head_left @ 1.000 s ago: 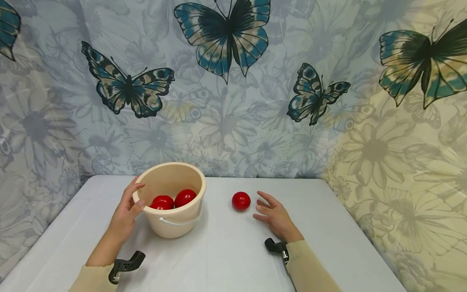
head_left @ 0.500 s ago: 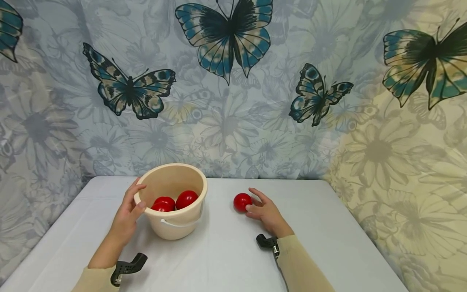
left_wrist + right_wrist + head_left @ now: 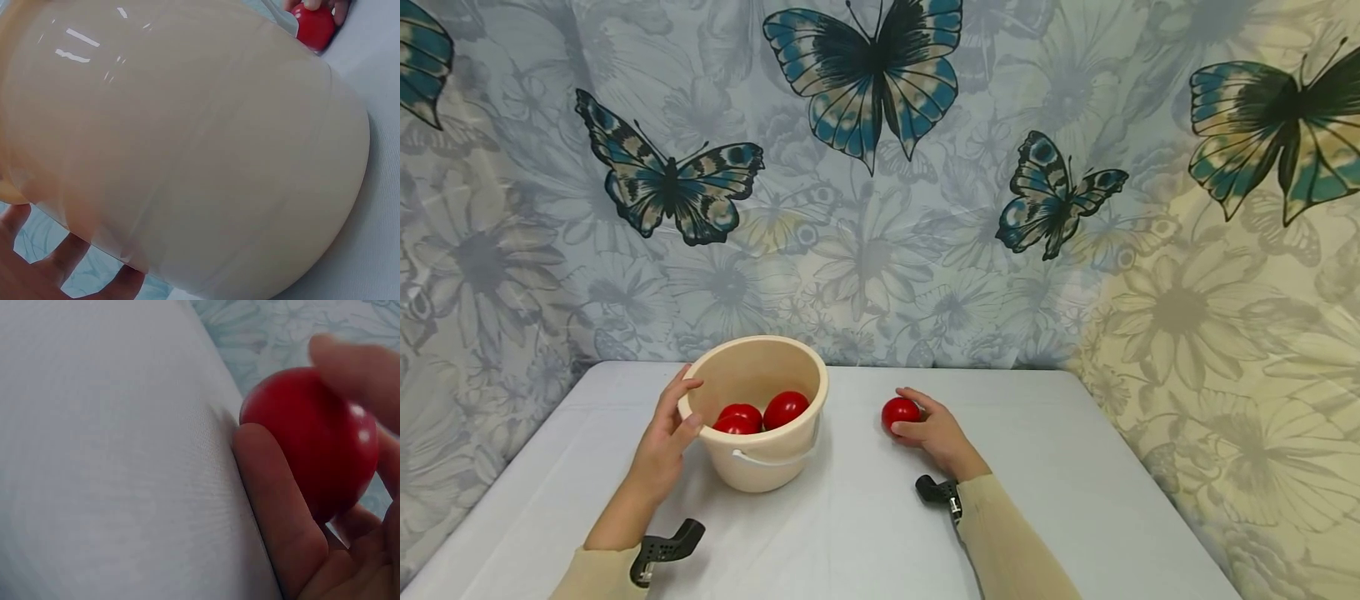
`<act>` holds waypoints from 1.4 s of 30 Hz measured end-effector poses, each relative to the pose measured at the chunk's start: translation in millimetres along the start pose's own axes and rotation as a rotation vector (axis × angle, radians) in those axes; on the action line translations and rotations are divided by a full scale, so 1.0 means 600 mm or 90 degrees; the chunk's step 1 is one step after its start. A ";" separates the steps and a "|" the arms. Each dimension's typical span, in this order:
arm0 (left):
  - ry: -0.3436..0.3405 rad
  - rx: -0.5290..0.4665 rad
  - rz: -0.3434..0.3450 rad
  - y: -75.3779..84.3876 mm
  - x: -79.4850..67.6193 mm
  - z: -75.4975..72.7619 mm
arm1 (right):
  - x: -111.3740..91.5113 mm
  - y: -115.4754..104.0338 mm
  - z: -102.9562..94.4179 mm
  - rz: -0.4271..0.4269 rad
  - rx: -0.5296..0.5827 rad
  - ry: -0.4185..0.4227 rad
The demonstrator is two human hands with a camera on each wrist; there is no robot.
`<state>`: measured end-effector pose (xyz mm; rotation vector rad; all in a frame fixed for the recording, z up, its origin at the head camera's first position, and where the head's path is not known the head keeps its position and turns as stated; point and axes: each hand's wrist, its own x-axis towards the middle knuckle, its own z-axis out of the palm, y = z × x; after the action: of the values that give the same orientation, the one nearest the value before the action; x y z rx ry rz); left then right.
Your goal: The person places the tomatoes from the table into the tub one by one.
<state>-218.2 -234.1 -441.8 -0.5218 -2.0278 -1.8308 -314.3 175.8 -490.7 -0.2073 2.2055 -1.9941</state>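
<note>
A cream bucket point(image 3: 756, 458) with a white handle point(image 3: 775, 460) stands on the left half of the table. My left hand point(image 3: 662, 437) grips its rim from the left side. In the left wrist view, the bucket wall point(image 3: 206, 144) fills most of the picture, and fingertips point(image 3: 125, 284) show at its lower edge. Several shiny red balls point(image 3: 786, 410) lie inside the bucket. To the right of the bucket, my right hand point(image 3: 936, 433) holds another red ball point(image 3: 897, 412) at the table surface. In the right wrist view, thumb and fingers are around that ball point(image 3: 312, 444).
A white cloth covers the table point(image 3: 850, 533). Behind it hangs a patterned backdrop point(image 3: 865, 267) with butterflies and flowers, close to the table's far edge. Black camera mounts point(image 3: 670, 546) sit on both wrists.
My right hand has moved left to the lone red ball and now has its thumb and fingers around it. The left hand keeps its hold on the bucket rim.
</note>
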 end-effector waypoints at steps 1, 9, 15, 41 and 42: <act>0.000 0.001 -0.002 0.000 0.000 0.000 | 0.000 0.001 0.000 -0.004 -0.015 0.009; -0.007 0.020 -0.002 0.006 0.002 -0.002 | -0.003 0.006 -0.005 -0.016 0.061 0.023; -0.007 0.019 0.001 0.009 0.003 -0.001 | -0.006 0.000 -0.015 -0.002 0.169 0.021; 0.004 0.007 0.010 0.003 -0.003 0.002 | -0.051 -0.200 -0.048 -0.009 0.469 0.088; 0.003 0.007 0.013 0.004 -0.003 0.002 | -0.051 -0.218 -0.039 -0.020 0.446 0.076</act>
<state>-215.4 -232.5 -440.6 -0.5313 -2.0207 -1.8071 -289.9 192.1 -357.5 -0.0301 1.4234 -2.6968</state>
